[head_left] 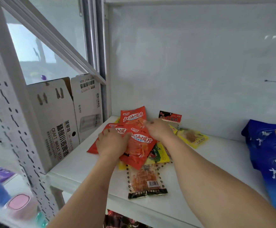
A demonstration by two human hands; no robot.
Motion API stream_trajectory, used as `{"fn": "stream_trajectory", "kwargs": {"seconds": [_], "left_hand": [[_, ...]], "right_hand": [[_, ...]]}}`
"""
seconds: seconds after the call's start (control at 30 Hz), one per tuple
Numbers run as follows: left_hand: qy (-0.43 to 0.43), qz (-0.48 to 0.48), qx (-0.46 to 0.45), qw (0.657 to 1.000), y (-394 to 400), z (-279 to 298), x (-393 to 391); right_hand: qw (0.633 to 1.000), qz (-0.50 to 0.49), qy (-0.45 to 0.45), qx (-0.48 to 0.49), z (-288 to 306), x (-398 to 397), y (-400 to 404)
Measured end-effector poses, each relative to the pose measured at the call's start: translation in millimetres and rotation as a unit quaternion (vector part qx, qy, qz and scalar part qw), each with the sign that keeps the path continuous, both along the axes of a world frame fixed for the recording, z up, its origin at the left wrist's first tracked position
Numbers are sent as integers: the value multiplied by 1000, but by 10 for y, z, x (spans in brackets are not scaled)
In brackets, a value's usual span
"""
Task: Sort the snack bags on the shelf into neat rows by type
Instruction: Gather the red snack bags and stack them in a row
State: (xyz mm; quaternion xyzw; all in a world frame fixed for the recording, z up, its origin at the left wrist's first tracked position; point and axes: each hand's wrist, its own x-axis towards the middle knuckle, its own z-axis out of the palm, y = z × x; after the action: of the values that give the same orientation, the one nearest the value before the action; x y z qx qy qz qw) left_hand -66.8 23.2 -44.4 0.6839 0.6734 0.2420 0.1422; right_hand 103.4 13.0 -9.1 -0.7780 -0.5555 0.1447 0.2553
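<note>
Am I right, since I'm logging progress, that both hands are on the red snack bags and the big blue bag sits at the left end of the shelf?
Not quite. The head view shows the big blue bag at the right end of the shelf. The left hand and right hand are indeed on the red snack bags.

The white shelf (78, 168) carries a heap of snack bags near its back wall, three orange-red bags (139, 145) overlapping on top of yellow bags (192, 137), a clear bag (146, 180) at the front, and a large blue bag (270, 155) at the right.
</note>
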Motion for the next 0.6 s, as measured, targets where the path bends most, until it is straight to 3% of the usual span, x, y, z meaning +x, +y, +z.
{"fn": "stream_trajectory", "kwargs": {"seconds": [0.2,0.33,0.5,0.6], "left_hand": [[-12,53,-95,994,134,-37,-164],[13,2,-111,994,105,-149,-116],[3,-56,-99,993,127,-173,-96],[-15,-86,-81,993,121,-154,-87]], "right_hand": [[992,-78,-90,-32,-203,-156,-6],[993,-86,-73,-35,-271,-189,16],[998,-52,39,0,-174,-168,112],[997,-72,33,11,-91,-139,134]]}}
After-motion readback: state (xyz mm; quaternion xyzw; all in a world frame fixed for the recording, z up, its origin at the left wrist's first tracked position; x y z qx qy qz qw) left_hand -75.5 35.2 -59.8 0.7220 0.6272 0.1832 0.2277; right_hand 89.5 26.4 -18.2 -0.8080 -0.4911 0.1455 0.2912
